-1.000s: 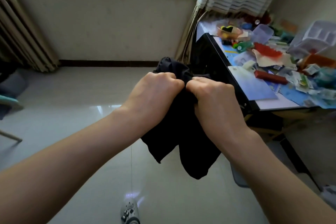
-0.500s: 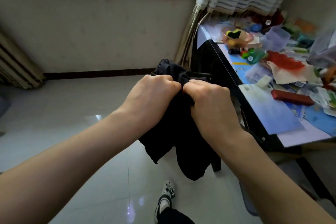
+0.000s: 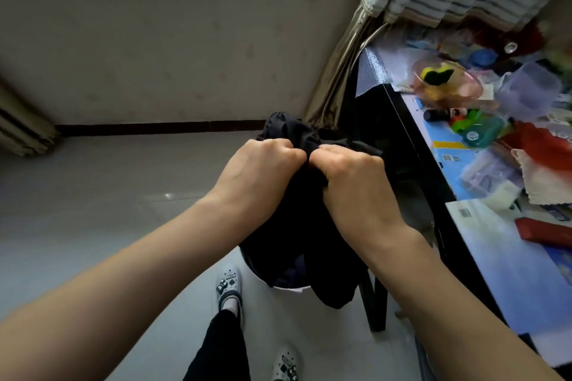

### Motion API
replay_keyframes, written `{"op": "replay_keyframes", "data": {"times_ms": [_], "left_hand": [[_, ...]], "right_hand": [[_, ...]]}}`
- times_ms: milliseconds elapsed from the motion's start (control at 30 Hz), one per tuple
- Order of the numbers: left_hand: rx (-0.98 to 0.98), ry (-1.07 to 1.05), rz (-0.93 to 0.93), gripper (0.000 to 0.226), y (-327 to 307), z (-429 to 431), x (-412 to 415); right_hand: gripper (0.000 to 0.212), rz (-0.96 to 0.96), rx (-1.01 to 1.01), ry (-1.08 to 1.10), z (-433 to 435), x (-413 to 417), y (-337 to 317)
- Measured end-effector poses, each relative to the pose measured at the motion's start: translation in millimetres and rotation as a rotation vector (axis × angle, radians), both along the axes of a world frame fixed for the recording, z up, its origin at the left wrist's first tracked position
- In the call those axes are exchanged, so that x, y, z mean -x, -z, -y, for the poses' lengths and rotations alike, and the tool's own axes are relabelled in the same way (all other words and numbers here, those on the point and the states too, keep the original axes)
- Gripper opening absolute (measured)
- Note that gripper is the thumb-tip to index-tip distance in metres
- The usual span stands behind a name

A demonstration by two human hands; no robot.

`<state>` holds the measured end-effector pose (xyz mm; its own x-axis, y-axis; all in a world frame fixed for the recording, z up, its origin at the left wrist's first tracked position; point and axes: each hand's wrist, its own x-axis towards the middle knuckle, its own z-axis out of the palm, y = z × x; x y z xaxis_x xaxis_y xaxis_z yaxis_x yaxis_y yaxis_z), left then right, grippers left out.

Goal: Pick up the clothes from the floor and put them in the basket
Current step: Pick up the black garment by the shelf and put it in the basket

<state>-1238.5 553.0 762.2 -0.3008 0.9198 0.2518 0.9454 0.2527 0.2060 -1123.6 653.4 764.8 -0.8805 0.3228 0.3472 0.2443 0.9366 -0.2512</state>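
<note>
Over the basket (image 3: pixel 291 288): black garment (image 3: pixel 297 241) hanging, bunched.
Hands: left hand (image 3: pixel 260 173) and right hand (image 3: pixel 349 182) both clenched on garment, knuckles touching.
Changed: basket newly in view beneath, unseen a moment ago.
Meaning: probably ready to drop in.

No wording, brand or number could be read from where I stood. Marks were noted, all too small or blurred to make out:
- a barcode-like block (image 3: pixel 464 213) printed near the corner of the white sheet (image 3: pixel 495 250) on the table (image 3: pixel 439 195)
- a small square code-like label (image 3: pixel 447 158) on the blue sheet (image 3: pixel 455 178) beside it
- a round pale label (image 3: pixel 472 135) on the teal plastic item (image 3: pixel 487 130)
- a dark strip charm (image 3: pixel 230 277) bearing pale, illegible marks on the farther shoe (image 3: pixel 229 295)
</note>
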Motion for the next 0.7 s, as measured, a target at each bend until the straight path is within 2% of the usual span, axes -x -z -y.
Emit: {"op": "replay_keyframes", "data": {"times_ms": [200,367,533,700], "left_hand": [[0.144,0.169,0.148,0.024,66.3,-62.0,78.4],[0.296,0.252,0.281,0.03,144.0,-96.9,102.3],[0.454,0.291,0.417,0.03,217.7,-119.7,105.5],[0.486,0.265,0.486,0.039,265.9,-143.7,113.1]], "right_hand": [[0.022,0.122,0.06,0.19,-41.3,61.0,64.8],[0.012,0.246,0.197,0.373,-62.5,82.8,143.1],[0.02,0.444,0.394,0.484,-81.0,85.3,213.0],[0.034,0.584,0.556,0.521,-112.0,93.6,254.8]]}}
